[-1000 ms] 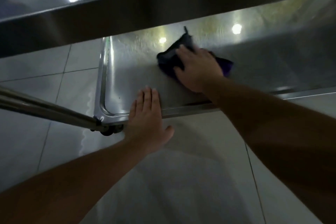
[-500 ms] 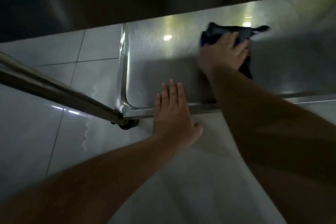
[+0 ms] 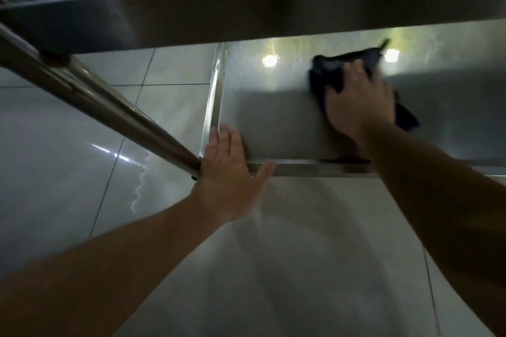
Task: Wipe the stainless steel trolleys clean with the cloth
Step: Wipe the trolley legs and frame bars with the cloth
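The stainless steel trolley's lower shelf (image 3: 273, 117) lies below me, with a raised rim along its left and near edges. A dark cloth (image 3: 331, 68) is spread on the shelf near its middle. My right hand (image 3: 358, 98) presses flat on the cloth with straight fingers, covering most of it. My left hand (image 3: 230, 161) rests flat on the shelf's near left corner, fingers straight over the rim, thumb out along the near edge.
The trolley's upper shelf (image 3: 246, 5) overhangs across the top of the view. A steel leg tube (image 3: 109, 107) slants from the upper left down to the shelf corner by my left hand. Glossy pale floor tiles (image 3: 68, 172) surround the trolley.
My right hand has dragged the cloth back left a little after sweeping it right and away. My left hand has slid left along the near rim to the corner.
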`<state>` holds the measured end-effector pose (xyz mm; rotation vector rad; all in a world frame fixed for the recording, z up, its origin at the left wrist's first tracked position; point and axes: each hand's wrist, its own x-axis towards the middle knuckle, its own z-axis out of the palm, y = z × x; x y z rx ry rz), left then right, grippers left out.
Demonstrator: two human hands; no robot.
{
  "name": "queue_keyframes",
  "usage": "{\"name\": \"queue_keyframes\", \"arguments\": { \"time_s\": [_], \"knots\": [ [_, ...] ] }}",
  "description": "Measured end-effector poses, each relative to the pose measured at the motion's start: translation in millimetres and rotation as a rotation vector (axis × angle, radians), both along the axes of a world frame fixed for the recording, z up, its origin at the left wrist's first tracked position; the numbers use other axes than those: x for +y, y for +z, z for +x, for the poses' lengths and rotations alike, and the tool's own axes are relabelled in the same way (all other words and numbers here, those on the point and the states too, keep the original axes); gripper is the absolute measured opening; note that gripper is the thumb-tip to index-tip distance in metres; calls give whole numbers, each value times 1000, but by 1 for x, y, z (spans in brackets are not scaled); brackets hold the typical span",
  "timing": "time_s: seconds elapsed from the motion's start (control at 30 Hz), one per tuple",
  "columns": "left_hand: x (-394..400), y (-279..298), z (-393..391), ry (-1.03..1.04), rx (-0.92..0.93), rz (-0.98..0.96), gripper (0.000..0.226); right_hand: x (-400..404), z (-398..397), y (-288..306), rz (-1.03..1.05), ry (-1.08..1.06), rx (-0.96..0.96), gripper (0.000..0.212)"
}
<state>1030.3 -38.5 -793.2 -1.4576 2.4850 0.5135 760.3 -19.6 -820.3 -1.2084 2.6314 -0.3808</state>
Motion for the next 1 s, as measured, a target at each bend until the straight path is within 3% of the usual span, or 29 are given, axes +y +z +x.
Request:
{"name": "queue_keyframes", "arguments": {
  "time_s": [0.13, 0.3, 0.37, 0.43, 0.5, 0.6, 0.73, 0.9, 1.0],
  "knots": [
    [20, -8, -5, -16, -125, -76, 103, 17, -9, -4, 77, -239, 1, 72],
    [20, -14, -4, -2, -115, -107, 105, -43, 57, 0, 97, -298, -39, 76],
    [19, -15, -5, -11, -133, -118, 99, -77, 101, 5, 109, -122, -51, 75],
    [16, -16, -3, -51, -196, -143, 86, -109, 145, 9, 107, 260, 23, 67],
    [14, -19, -2, -81, -235, -167, 78, -132, 166, 12, 102, 566, -28, 62],
    [16, -20, -1, -70, -220, -195, 79, -135, 159, 12, 76, 779, -26, 56],
    [16, -19, -2, -32, -123, -122, 82, -91, 121, 7, -41, 728, -52, 60],
    [17, -22, 1, -35, -114, -162, 92, -9, 29, 3, -4, 586, 22, 64],
    [17, -25, 0, -32, -111, -198, 89, 45, -39, 4, 21, 349, 17, 64]
  ]
}}
